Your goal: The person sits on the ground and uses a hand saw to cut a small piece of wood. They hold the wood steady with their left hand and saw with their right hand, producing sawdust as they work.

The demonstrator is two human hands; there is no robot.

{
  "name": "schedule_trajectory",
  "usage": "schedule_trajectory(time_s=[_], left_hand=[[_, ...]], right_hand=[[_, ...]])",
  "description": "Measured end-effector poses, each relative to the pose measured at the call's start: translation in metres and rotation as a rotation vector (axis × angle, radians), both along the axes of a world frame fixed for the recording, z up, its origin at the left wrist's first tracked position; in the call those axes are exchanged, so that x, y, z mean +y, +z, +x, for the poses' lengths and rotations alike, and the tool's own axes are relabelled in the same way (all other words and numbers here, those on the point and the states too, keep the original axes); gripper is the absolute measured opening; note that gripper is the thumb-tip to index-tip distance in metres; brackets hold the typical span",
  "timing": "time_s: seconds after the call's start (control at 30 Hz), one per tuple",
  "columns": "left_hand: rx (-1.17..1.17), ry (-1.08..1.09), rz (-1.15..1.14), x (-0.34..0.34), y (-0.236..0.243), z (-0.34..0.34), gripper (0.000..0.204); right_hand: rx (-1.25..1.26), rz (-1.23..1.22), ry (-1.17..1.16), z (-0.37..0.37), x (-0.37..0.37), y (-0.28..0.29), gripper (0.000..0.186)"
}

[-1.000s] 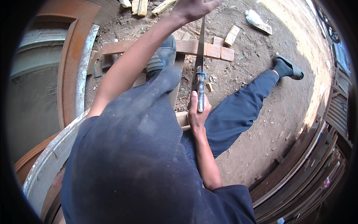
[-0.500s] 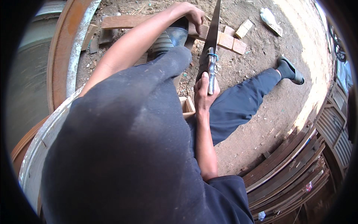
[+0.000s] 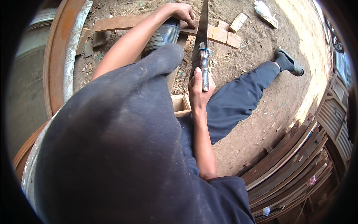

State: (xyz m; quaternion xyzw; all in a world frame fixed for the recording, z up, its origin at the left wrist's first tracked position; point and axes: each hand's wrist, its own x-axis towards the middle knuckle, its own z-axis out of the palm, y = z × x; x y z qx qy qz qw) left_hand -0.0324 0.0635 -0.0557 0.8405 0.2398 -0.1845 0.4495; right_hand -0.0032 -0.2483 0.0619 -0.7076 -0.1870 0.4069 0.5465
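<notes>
At upper centre of the frame, a handsaw [image 3: 201,33] was pointed blade-up toward the top edge. Its handle was gripped by the right hand [image 3: 199,91], closed; the plank [image 3: 123,22] was pressed by the left hand [image 3: 182,13].

Dirt ground [image 3: 261,100] bears plank [image 3: 119,22], seemingly offcut blocks [image 3: 226,35]

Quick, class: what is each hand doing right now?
Left hand: fingers pressed down on the plank.
Right hand: closed on the saw handle.
</notes>
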Motion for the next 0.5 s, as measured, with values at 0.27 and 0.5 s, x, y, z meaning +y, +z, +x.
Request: schedule_trajectory(time_s=[0.27,0.5], left_hand=[[0.053,0.01,0.044,-0.014,0.048,0.002,0.05],[0.027,0.026,0.075,-0.018,0.044,-0.003,0.045]], right_hand=[[-0.043,-0.051,-0.015,-0.005,0.011,0.013,0.024],[-0.17,-0.044,0.022,-0.016,0.008,0.007,0.023]])
